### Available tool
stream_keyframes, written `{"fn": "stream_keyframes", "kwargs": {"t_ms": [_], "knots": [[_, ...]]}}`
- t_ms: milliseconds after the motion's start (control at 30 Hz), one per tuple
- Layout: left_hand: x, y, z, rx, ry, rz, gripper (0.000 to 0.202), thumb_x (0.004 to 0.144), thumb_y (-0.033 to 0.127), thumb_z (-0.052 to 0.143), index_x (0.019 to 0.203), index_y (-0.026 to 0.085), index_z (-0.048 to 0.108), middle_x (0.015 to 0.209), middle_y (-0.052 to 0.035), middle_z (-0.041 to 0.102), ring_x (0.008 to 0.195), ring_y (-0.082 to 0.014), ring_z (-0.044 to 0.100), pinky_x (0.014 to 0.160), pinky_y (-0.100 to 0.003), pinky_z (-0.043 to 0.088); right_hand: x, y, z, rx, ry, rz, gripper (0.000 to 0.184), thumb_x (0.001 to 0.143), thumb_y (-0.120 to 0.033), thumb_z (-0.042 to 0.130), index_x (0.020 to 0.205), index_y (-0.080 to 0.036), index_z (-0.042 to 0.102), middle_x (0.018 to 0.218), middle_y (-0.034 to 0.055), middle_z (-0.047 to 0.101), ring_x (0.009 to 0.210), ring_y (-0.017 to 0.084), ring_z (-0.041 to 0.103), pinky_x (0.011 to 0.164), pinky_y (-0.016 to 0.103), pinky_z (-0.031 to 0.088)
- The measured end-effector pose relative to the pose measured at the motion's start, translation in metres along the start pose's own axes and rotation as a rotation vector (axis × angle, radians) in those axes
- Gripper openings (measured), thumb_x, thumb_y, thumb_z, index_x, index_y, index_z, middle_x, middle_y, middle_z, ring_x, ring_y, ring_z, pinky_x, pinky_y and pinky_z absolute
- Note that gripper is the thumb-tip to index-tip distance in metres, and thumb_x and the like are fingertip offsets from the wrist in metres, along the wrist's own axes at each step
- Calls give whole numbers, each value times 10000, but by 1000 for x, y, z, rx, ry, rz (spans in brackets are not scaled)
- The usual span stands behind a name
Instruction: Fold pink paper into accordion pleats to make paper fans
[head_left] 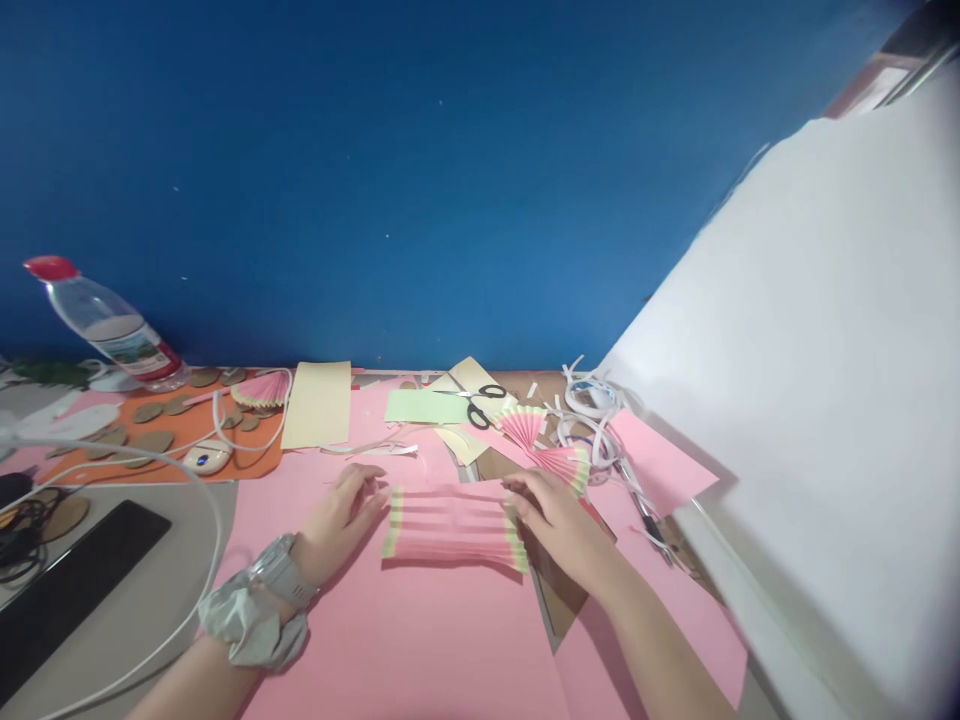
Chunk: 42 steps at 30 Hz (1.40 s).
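Observation:
A pink pleated paper strip (452, 525) with pale green ends lies on a large pink sheet (420, 640). My left hand (341, 518), with a watch and a grey scrunchie on the wrist, pinches the strip's left end. My right hand (553, 518) grips its right end, fingers curled over the pleats. Just beyond my right hand lie two folded pink paper fans (551, 455).
Black-handled scissors (478, 402) lie on green and cream papers (427, 405) by the blue wall. White paper strips (592, 410) pile at the right beside a big white board (817, 400). At left are a tilted water bottle (112, 325), an orange sheet (161, 450) with brown discs, a white cable (150, 465) and a black keyboard (71, 585).

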<state>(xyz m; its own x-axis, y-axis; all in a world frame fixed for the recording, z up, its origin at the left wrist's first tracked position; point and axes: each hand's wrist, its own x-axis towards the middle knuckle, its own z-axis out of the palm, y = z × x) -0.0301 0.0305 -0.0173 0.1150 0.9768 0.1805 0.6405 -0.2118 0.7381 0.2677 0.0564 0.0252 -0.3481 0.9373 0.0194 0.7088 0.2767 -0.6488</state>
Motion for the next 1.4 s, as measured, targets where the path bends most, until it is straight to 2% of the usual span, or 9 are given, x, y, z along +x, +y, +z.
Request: {"fn": "stream_keyframes", "kwargs": {"t_ms": [67, 233, 367, 567, 800, 900, 967, 1167, 1400], "knots": [[2, 3, 1, 0, -24, 10, 240, 864, 304, 464, 1073, 196, 513, 972, -57, 560, 885, -194, 531, 793, -343, 437, 3, 2, 7, 12, 0, -26, 184, 917, -300, 408, 955, -238, 577, 1018, 48, 604, 975, 204, 553, 812, 351, 429], [2, 6, 0, -13, -97, 6, 179, 827, 351, 530, 849, 189, 601, 825, -35, 615, 785, -186, 561, 747, -325, 453, 2, 2, 17, 41, 12, -87, 178, 914, -272, 427, 829, -220, 575, 878, 25, 603, 876, 186, 551, 774, 331, 428], [2, 4, 0, -29, -93, -45, 194, 859, 344, 479, 801, 179, 565, 768, -22, 605, 717, -161, 546, 690, -297, 453, -1, 3, 18, 47, 11, -138, 218, 924, -262, 416, 763, -213, 554, 791, 20, 590, 821, 183, 536, 752, 325, 421], [4, 5, -5, -45, -137, -71, 287, 893, 373, 401, 681, 188, 458, 623, 28, 471, 601, -129, 459, 596, -256, 421, 1, 9, 16, 51, 23, -182, 214, 929, -260, 410, 784, -206, 559, 808, 34, 590, 830, 189, 525, 753, 332, 417], [6, 2, -7, -59, -166, -53, 270, 902, 362, 395, 715, 185, 476, 645, 25, 485, 607, -124, 478, 595, -246, 433, 1, 12, 15, 76, 3, -194, 210, 936, -239, 399, 786, -206, 542, 822, 27, 592, 838, 177, 525, 767, 317, 418], [5, 0, -4, -44, -129, -31, 204, 905, 339, 395, 998, 188, 495, 885, -38, 573, 776, -156, 548, 710, -290, 465, 0, 11, 16, 77, -3, -190, 212, 941, -241, 390, 793, -204, 538, 814, 24, 595, 831, 175, 525, 762, 316, 416], [4, 0, -1, -19, -139, 3, 278, 869, 346, 478, 1110, 207, 482, 1014, -66, 577, 898, -187, 548, 801, -333, 451, 0, 10, 16, 72, -13, -194, 220, 943, -242, 385, 802, -204, 550, 817, 26, 598, 832, 176, 525, 757, 317, 414], [6, 6, 2, 78, -219, 101, 185, 873, 302, 480, 816, 200, 623, 807, -38, 613, 822, -194, 539, 776, -338, 427, 1, 5, 17, 42, -36, -218, 169, 933, -238, 421, 909, -229, 588, 926, 19, 600, 931, 175, 508, 837, 328, 382], [2, 14, 2, 170, -314, 150, 285, 769, 432, 618, 980, 240, 633, 915, -38, 562, 860, -212, 497, 774, -351, 416, 3, 4, 16, 2, -81, -224, 196, 933, -237, 417, 867, -229, 602, 935, 23, 587, 937, 180, 500, 861, 350, 368]]}}
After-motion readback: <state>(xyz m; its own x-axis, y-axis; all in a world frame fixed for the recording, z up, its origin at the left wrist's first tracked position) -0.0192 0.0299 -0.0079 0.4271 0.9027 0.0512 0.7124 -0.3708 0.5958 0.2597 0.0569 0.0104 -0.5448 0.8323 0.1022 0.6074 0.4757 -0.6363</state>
